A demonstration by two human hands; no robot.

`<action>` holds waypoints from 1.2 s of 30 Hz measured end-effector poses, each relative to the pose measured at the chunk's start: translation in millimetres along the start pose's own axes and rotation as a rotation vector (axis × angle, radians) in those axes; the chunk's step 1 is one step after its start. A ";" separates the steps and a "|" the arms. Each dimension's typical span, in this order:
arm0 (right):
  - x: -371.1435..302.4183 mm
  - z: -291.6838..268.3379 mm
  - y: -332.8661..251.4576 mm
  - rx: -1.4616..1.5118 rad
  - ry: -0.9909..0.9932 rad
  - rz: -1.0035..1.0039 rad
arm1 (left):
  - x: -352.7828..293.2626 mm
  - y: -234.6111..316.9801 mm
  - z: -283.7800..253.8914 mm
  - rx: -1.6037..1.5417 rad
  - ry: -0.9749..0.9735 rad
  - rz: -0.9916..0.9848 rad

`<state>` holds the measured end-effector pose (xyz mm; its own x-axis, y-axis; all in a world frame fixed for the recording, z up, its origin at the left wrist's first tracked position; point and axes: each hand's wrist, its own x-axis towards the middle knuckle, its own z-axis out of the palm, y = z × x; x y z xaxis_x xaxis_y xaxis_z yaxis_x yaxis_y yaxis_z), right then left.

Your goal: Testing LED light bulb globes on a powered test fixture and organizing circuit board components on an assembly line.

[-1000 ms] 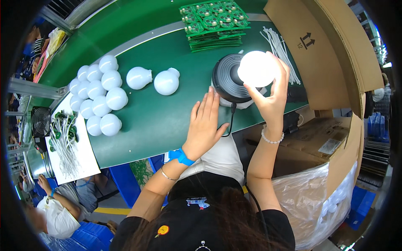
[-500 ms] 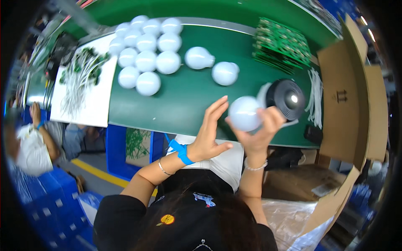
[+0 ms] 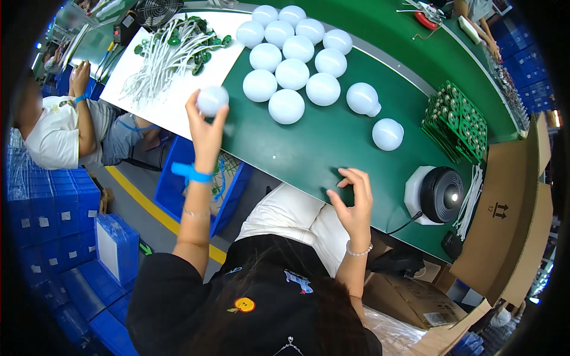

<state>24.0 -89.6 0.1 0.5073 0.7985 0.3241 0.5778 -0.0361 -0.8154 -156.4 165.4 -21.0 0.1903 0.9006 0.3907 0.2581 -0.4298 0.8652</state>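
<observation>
a person's two bare hands over a green workbench [image 3: 285, 139], seen from above. the left hand [image 3: 206, 135] grips a round, milky white bulb [image 3: 212, 99], thumb on the right side and fingers on the left, closed around its nearer half; the bulb is close to where a white sheet [image 3: 172, 114] meets the green surface, and whether it touches the bench cannot be told. the right hand [image 3: 354, 202] is empty, thumb and fingers parted and curled, near the front edge of the bench. just right of the held bulb stands a close cluster of similar bulbs [image 3: 292, 75], with two more bulbs [image 3: 363, 98] set apart beyond it. further right is a round black device [image 3: 440, 194] with a small light on top. white wires with green ends [image 3: 159, 65] lie heaped on the sheet.

the bulb looks light, stiff and smooth, so probably a little slippery, and its shell may scratch or crack if dropped. a gentle hold around the widest part of the globe, fingertips on opposite sides, seems best; a hard squeeze looks needless
</observation>
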 end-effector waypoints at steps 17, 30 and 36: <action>48.1 -38.3 5.8 -0.360 0.383 0.017 | 97.8 -24.1 35.7 -0.003 -0.274 0.023; 48.3 -59.0 1.5 -0.441 0.228 0.110 | -13.0 127.3 172.9 0.449 -0.546 0.862; -23.1 -130.0 -9.2 0.034 0.878 -0.001 | -32.9 125.7 184.0 0.454 -0.582 0.869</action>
<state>90.1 -185.7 62.4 0.8237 0.0475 0.5650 0.5658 -0.0065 -0.8245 44.0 70.0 17.1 0.8520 0.1713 0.4946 0.1206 -0.9837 0.1330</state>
